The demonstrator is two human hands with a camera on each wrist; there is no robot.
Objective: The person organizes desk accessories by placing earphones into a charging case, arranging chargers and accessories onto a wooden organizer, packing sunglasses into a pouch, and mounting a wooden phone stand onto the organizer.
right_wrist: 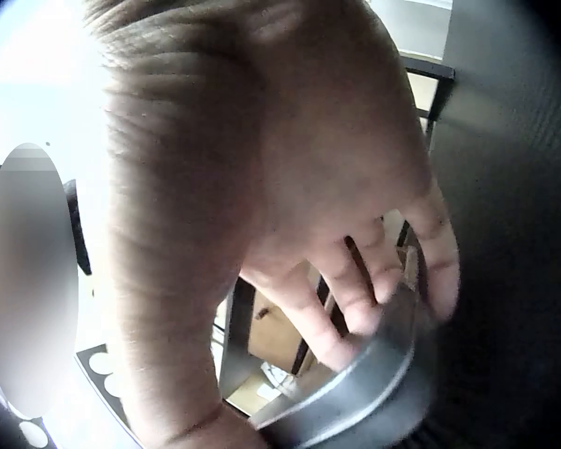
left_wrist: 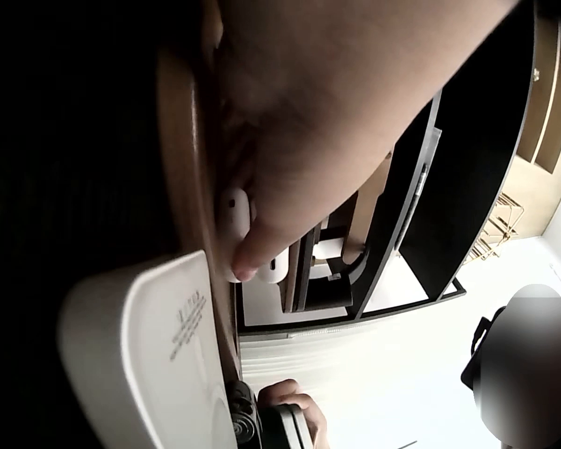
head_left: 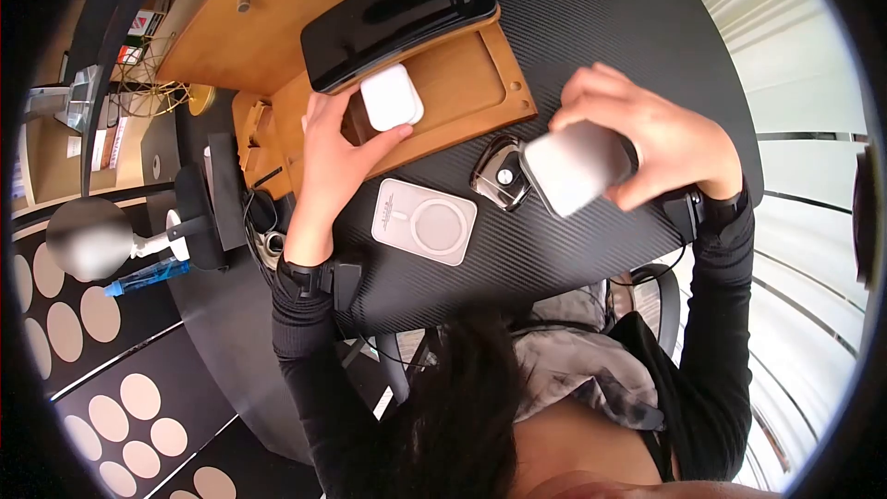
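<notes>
In the head view the left hand [head_left: 334,152] has its thumb and fingers around a small white rounded case [head_left: 392,97] over the wooden tray [head_left: 462,83]. The right hand [head_left: 670,134] grips a silver-grey rounded box [head_left: 575,169] by its sides above the black table, its image blurred. In the right wrist view the fingers [right_wrist: 304,313] lie against that dark grey box [right_wrist: 365,388]. A pale flat power bank [head_left: 425,222] with a ring mark lies between the hands, large in the left wrist view. The left thumb touches the white case [left_wrist: 272,267] there.
A dark watch-like item [head_left: 502,173] lies beside the grey box. Behind the white case, a glossy black case [head_left: 397,23] rests on the wooden stand. At the left are cables [head_left: 263,222], a blue pen [head_left: 148,277] and a gold wire object [head_left: 148,83].
</notes>
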